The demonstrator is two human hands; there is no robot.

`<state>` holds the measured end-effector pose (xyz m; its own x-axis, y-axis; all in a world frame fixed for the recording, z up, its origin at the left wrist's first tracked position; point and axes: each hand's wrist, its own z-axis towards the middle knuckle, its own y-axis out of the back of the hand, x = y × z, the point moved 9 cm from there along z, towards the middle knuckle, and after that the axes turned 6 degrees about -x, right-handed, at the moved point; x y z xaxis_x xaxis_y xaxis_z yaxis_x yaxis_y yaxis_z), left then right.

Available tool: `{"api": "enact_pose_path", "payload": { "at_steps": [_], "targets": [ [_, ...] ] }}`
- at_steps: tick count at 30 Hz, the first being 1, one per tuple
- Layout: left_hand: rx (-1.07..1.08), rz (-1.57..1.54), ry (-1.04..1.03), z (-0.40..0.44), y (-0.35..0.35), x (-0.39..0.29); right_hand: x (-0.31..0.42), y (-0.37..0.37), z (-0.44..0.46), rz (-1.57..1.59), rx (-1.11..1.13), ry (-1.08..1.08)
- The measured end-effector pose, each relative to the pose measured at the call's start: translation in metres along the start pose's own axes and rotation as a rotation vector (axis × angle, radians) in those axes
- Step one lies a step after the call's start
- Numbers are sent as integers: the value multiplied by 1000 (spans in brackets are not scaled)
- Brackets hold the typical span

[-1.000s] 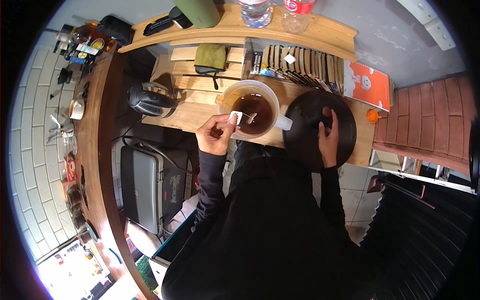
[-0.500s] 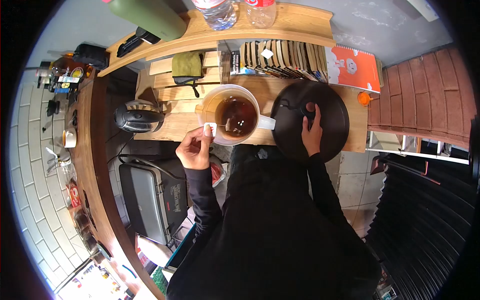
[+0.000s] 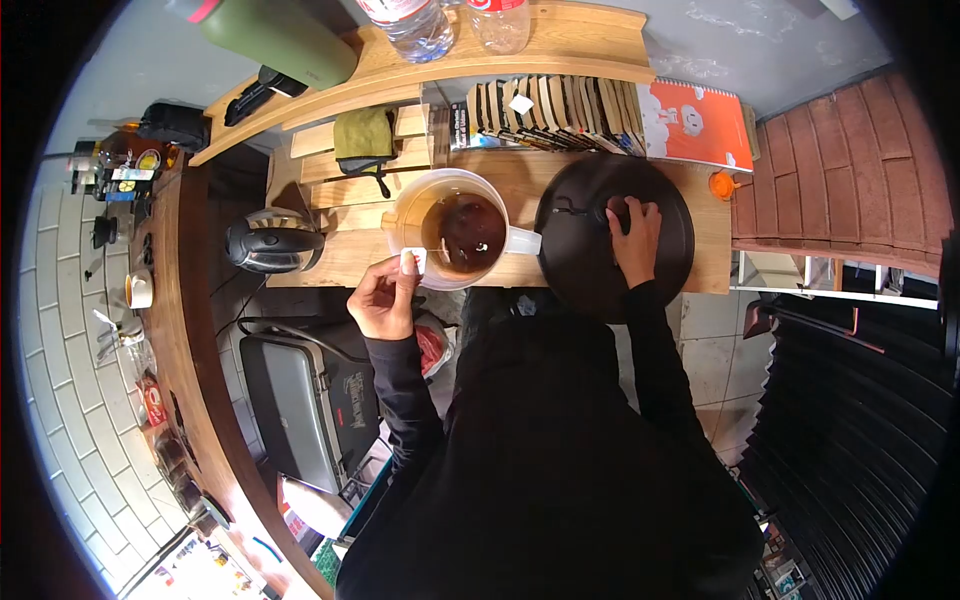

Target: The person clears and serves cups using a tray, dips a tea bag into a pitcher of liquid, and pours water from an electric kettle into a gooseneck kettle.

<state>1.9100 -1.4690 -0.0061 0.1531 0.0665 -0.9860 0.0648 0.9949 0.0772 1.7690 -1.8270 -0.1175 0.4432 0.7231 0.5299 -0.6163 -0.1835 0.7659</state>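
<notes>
My left hand (image 3: 384, 298) pinches the white paper tag (image 3: 412, 262) of a tea bag at the near-left rim of a large translucent plastic jug (image 3: 510, 205). Dark brown tea (image 3: 470, 225) lies in the jug, and the tea bag's string runs over it from the tag. On the right, my right hand (image 3: 638, 243) reaches over a round black tray (image 3: 650, 290), its fingers curled round a small dark object (image 3: 618, 213). That object's kind is partly hidden by the fingers. A thin dark cord-like piece (image 3: 572, 209) sticks out to its left.
An electric kettle (image 3: 273, 241) stands left of the jug. Behind are a green pouch (image 3: 363, 135), a row of books (image 3: 560, 110), an orange notebook (image 3: 695, 125) and a small orange cup (image 3: 721, 185). Bottles and a green flask (image 3: 280, 42) stand on the raised shelf.
My right hand has shifted up and right, its fingers now curled over the small dark object. My left hand keeps the tag at the rim. The whole view has shifted slightly.
</notes>
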Motion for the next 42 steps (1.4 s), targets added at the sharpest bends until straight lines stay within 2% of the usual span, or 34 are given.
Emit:
{"api": "enact_pose_path", "payload": {
  "at_steps": [7,9,10,12,19,21,25,28,30,31,33,34,36,40,42],
  "targets": [
    [5,0,-34,-3,2,1,-14,26,11,139,-96,-84],
    [11,7,-29,-3,3,4,-44,23,6,269,-118,-248],
    [8,17,-21,-3,4,6,-54,21,3,265,-125,-252],
    [7,16,-2,-2,5,10,-88,9,-9,256,-105,-446],
    [-30,80,44,-4,25,25,-116,-15,-34,10,-1,-394],
    [-48,101,56,-4,30,27,-108,-18,-34,-89,10,-296],
    [-55,134,69,-3,39,33,-94,-17,-33,-112,16,-290],
    [-62,146,80,-4,47,43,-73,1,-28,-175,-91,-262],
    [-80,155,103,-6,50,50,-76,-15,-31,46,114,-392],
    [-108,130,151,-7,54,57,-76,-15,-33,49,118,-394],
    [-128,107,225,-10,60,72,-84,-37,-51,252,338,-568],
    [-121,111,250,-11,62,82,-88,-40,-54,261,346,-567],
    [-90,100,276,-14,63,101,-82,-61,-69,489,527,-576],
    [-106,47,391,-21,55,119,-60,-54,-68,685,533,-625],
    [-65,47,380,-22,51,116,-58,-55,-69,737,542,-671]
  ]
}}
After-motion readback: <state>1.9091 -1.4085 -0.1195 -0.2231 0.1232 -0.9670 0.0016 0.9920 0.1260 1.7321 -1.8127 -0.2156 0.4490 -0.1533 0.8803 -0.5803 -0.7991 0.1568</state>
